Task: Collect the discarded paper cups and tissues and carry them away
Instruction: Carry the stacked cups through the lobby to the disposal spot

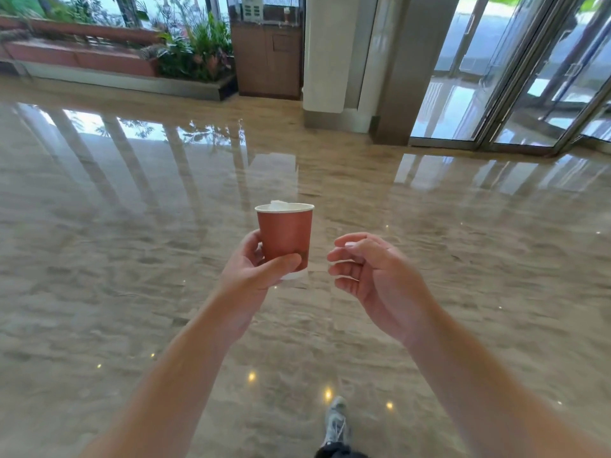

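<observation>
no writing i can read anywhere; the panel on top of the wooden cabinet at the back is too blurred to make out.

my left hand grips a paper cup out in front of me, thumb curled across its lower front and fingers wrapped round the far side. the cup is upright, a tapered cylinder in matte brick red with a white rolled rim and a white band at the base. something white, a crumpled tissue by the look of it, pokes just above the rim. i cannot tell whether more than one cup is nested there.

my right hand hangs just beside the cup, apart from it, fingers loosely curled toward it and holding nothing.

under both arms runs a polished stone floor, beige and veined, glossy enough to mirror the windows and spot lights. a grey laced shoe shows at the bottom edge. ahead to the left is a raised planter with green foliage, the cabinet beside it, then a pale square pillar. at far right stand metal-framed glass doors. nothing stands between me and the cup.
</observation>
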Tool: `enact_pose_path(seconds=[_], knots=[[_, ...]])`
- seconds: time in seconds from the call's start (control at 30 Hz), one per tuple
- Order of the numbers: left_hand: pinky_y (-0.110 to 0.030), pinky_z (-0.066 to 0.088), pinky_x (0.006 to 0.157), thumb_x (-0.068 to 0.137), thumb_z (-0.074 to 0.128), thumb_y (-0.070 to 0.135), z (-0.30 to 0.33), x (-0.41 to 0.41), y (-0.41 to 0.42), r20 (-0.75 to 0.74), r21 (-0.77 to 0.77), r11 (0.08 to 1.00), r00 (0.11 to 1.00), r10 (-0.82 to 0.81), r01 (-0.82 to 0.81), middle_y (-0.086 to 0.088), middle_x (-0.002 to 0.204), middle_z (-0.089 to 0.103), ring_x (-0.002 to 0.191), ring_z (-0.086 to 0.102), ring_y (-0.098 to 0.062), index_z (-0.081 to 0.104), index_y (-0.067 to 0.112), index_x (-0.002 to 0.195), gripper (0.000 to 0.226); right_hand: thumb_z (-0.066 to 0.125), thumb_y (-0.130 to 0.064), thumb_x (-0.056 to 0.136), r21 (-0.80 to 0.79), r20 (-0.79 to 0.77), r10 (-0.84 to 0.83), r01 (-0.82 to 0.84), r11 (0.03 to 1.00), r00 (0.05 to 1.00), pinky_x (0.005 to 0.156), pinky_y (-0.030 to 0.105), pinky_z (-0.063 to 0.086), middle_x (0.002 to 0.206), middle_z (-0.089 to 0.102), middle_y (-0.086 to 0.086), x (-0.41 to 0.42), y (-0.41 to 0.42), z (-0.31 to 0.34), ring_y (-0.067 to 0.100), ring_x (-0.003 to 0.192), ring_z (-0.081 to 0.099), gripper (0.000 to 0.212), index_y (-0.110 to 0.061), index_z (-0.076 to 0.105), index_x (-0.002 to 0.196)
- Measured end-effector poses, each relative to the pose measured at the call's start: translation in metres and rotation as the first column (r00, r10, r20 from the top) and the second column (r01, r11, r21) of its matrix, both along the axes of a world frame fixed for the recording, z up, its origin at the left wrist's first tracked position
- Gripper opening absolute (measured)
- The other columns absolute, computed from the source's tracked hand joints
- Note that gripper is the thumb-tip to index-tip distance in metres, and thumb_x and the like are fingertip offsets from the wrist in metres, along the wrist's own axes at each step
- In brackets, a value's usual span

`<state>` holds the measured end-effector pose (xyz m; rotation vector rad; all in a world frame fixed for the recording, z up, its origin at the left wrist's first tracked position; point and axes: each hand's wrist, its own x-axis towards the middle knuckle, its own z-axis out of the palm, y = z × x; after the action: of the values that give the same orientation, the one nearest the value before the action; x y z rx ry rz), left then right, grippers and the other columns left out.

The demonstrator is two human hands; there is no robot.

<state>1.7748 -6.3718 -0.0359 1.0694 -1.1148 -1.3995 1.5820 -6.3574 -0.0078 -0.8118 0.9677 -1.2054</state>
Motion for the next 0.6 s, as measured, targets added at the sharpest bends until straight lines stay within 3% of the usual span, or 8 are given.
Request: enact_pose_path(seconds=[0.17,0.3,0.5,0.6], knots=[[-0.023,0.05,0.073,0.051,0.083,0.038,-0.011,-0.004,-0.092,0.035,0.022,0.999,0.999,0.027,-0.028,0.008,0.092,0.077,0.086,0.071,-0.007,0.064,0.024,0.119,0.073,0.049,-0.005,0.094,0.025,0.03,0.02,-0.021,0.999,0.999,0.058,0.027,0.048,0.08,0.07,0.008,-0.007,-0.1,-0.016,0.016,0.064,0.064,0.016,-0.01,0.064,0.093],[-0.028,0.047,0.077,0.051,0.082,0.041,-0.012,-0.009,-0.181,0.063,0.033,0.995,0.994,0.087,-0.089,0.01,0.094,0.077,0.088,0.072,-0.006,0.065,0.031,0.114,0.067,0.049,-0.006,0.094,0.018,0.067,0.048,-0.049,0.999,0.997,0.059,0.027,0.048,0.079,0.07,0.007,-0.013,-0.199,-0.022,0.016,0.064,0.064,0.015,-0.01,0.064,0.094],[-0.021,0.051,0.072,0.049,0.083,0.039,0.008,-0.031,-0.308,0.08,0.028,0.991,0.989,0.128,-0.131,0.01,0.094,0.076,0.087,0.072,-0.005,0.066,0.03,0.115,0.068,0.058,-0.017,0.077,0.044,0.076,0.09,-0.094,0.995,0.993,0.06,0.028,0.047,0.079,0.07,0.005,-0.03,-0.337,-0.007,0.016,0.064,0.064,0.018,-0.011,0.064,0.093],[-0.025,0.049,0.076,0.049,0.082,0.041,0.015,-0.038,-0.359,0.08,0.016,0.989,0.986,0.147,-0.148,0.01,0.097,0.076,0.091,0.07,-0.007,0.065,0.03,0.117,0.071,0.057,-0.015,0.078,0.017,0.08,0.096,-0.098,0.995,0.992,0.06,0.028,0.047,0.077,0.07,0.005,-0.036,-0.393,0.001,0.016,0.063,0.063,0.017,-0.01,0.064,0.092]])
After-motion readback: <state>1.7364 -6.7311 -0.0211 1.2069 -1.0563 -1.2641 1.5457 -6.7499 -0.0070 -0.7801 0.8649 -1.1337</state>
